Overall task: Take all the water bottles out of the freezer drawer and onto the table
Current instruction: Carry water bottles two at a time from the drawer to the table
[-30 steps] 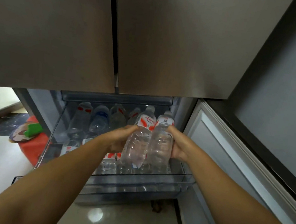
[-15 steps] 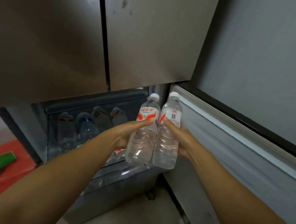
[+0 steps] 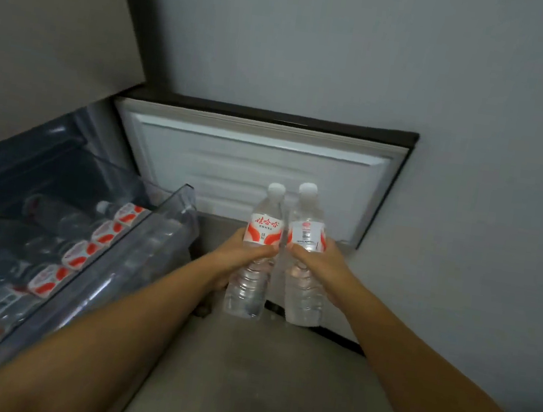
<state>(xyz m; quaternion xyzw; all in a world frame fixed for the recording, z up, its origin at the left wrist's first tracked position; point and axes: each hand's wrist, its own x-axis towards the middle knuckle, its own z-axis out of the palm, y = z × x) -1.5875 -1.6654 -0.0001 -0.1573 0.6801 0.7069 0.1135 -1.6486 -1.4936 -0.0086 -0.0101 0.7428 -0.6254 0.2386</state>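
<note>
Two bare forearms reach forward from the bottom edge of the view over a pale, smooth floor (image 3: 241, 374). The left hand (image 3: 243, 254) is curled around the middle of a clear plastic water bottle with a red-and-white label and white cap (image 3: 254, 259), thumb laid across the front just under the label. The right hand (image 3: 321, 264) grips a second clear plastic bottle with a white printed label and white cap (image 3: 305, 255) in the same way. Both bottles are upright, held in the air side by side and nearly touching, above the floor and clear of the drawer. To the left, the translucent grey plastic freezer drawer (image 3: 140, 250) stands pulled out, and a row of more clear bottles with red-and-white labels (image 3: 84, 250) lies on its side inside it, caps pointing away from the front wall. Beyond the hands, an open freezer door with a ribbed white inner liner and a dark edge (image 3: 251, 168) stands against a plain grey wall (image 3: 387, 48). At upper left is a matte brownish-grey cabinet front (image 3: 46, 20).
</note>
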